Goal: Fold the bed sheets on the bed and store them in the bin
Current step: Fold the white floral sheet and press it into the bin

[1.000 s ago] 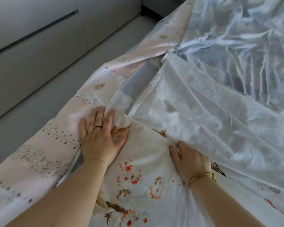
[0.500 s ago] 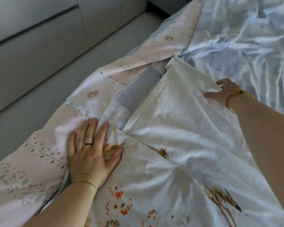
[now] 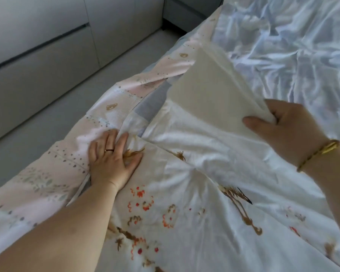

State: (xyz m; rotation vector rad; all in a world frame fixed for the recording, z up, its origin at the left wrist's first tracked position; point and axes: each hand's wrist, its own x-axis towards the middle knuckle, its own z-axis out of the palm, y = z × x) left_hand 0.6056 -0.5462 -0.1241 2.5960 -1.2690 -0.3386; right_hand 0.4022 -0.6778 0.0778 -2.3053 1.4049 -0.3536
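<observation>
Printed sheet [image 3: 185,193] spread on the bed [image 3: 283,55], one corner pinned near the bed's left edge under the flat, straight-fingered left hand [image 3: 111,163]; the right hand [image 3: 289,130] pinches a raised flap of the same sheet between thumb and curled fingers. Likely faults: the thin flap may slip from the pinch, or a strong pull may drag the corner from under the palm and skew the fold. No bin is in view.

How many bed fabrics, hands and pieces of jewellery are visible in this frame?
Bed fabrics: 3 (white printed sheet, pink patterned cover, pale blue sheet)
Hands: 2 (left hand, right hand)
Jewellery: 2 (ring, bracelet)
Total: 7
</observation>
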